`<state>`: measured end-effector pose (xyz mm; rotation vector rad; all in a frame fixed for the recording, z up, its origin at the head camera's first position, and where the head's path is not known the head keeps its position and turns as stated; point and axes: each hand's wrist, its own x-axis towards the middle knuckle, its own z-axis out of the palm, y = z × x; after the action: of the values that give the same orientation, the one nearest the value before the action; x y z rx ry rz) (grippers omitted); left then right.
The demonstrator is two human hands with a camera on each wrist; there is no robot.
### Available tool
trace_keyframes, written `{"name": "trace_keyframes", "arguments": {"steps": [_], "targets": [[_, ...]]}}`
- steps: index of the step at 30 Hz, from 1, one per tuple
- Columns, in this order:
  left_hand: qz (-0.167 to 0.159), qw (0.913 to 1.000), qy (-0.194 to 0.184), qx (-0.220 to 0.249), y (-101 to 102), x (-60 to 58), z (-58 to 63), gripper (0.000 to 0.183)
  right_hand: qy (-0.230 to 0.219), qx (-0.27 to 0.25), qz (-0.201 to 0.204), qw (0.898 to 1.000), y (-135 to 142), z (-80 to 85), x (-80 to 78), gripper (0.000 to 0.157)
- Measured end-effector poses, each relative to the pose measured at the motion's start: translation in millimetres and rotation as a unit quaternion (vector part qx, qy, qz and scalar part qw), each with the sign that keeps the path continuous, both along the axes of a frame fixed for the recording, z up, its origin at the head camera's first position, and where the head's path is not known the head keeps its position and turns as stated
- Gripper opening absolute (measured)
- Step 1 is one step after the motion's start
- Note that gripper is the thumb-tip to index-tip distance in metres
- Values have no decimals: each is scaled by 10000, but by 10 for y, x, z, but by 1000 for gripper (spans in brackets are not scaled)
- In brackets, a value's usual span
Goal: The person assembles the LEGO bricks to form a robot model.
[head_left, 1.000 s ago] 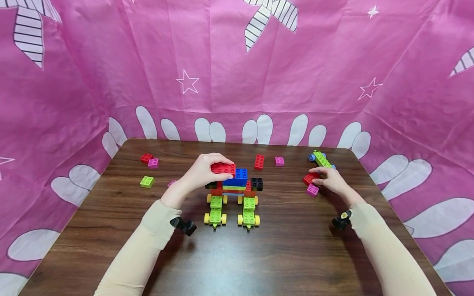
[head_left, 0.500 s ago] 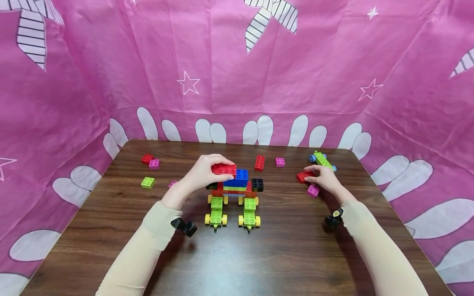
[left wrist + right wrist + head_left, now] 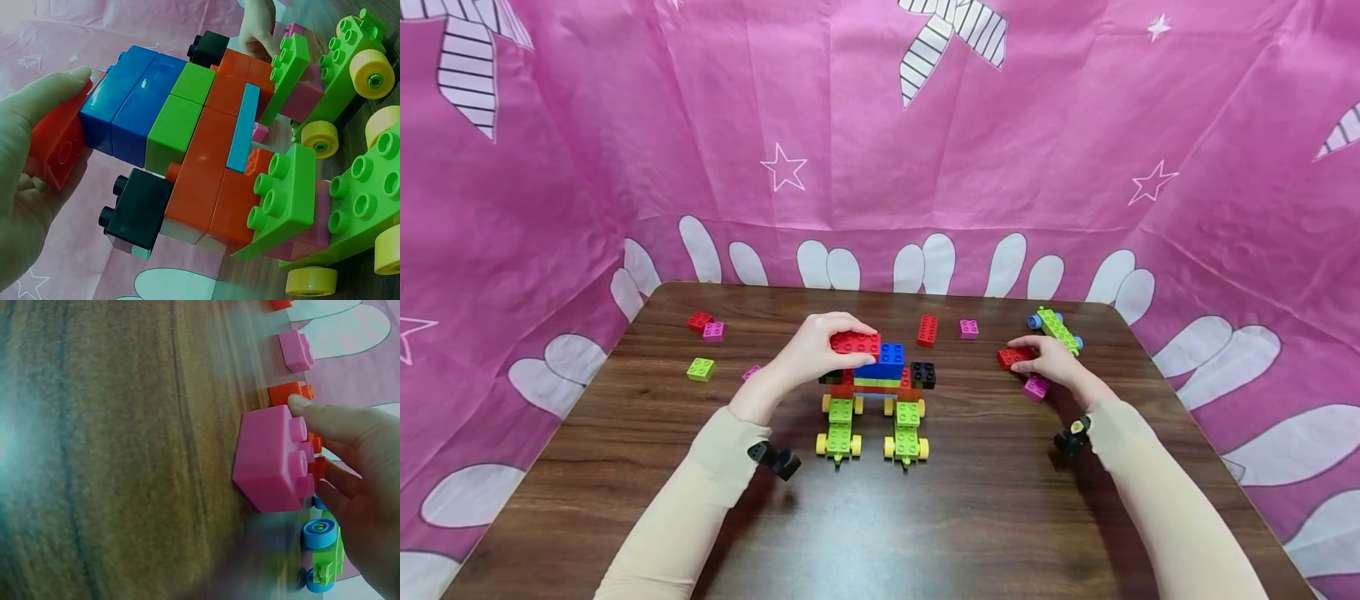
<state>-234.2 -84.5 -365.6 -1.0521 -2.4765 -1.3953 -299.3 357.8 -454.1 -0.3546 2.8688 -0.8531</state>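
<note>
My left hand (image 3: pixel 808 350) grips a red brick (image 3: pixel 855 342) at the top of a built brick figure. In the left wrist view the red brick (image 3: pixel 59 150) sits against the blue bricks (image 3: pixel 134 100), overhanging to one side. Below come lime, black and red-orange bricks, standing on two lime wheeled bases (image 3: pixel 839 433) with yellow wheels. On the right, my right hand (image 3: pixel 1054 362) pinches another red brick (image 3: pixel 1011 358) low at the table. A pink brick (image 3: pixel 1036 387) lies just under this hand; in the right wrist view it partly covers the red brick (image 3: pixel 284 394).
Behind the right hand stands a lime car base (image 3: pixel 1057 329) with blue wheels. Toward the back lie a red brick (image 3: pixel 927 330) and a pink brick (image 3: pixel 968 329). Red, pink and lime (image 3: pixel 701 369) bricks lie on the left. A pink curtain (image 3: pixel 880 167) surrounds the table.
My right hand has shifted left with the red brick, away from its place above the pink brick. The left hand stays on the figure's top brick.
</note>
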Motion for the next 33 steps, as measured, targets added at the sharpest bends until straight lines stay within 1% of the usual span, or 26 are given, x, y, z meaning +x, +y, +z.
{"name": "trace_keyframes", "arguments": {"steps": [5, 9, 14, 19, 23, 27, 29, 33], "targets": [[9, 10000, 85, 15, 0, -7, -12, 32, -6, 213, 146, 9997, -18, 13, -29, 46], [28, 10000, 71, 6, 3, -5, -17, 32, -8, 269, 147, 9995, -36, 16, -31, 46], [55, 10000, 8, -1, 6, -5, -21, 32, 165, 177, 131, 9996, -48, -6, -37, 46], [61, 10000, -14, 21, 1, -4, -18, 33, 370, -80, 64, 9993, -92, 18, -16, 47], [60, 10000, 3, 19, -4, -7, -26, 33, 403, -447, -92, 9981, -175, 83, 28, 47], [48, 10000, -17, 11, -11, -7, -33, 33, 600, -823, -217, 9946, -294, 183, 67, 47], [31, 10000, -40, 18, -15, -8, -33, 32, 775, -924, -233, 9924, -365, 246, 88, 45], [21, 10000, -61, 31, -15, -14, -32, 33, 1065, -953, -316, 9892, -528, 378, 146, 46]]}}
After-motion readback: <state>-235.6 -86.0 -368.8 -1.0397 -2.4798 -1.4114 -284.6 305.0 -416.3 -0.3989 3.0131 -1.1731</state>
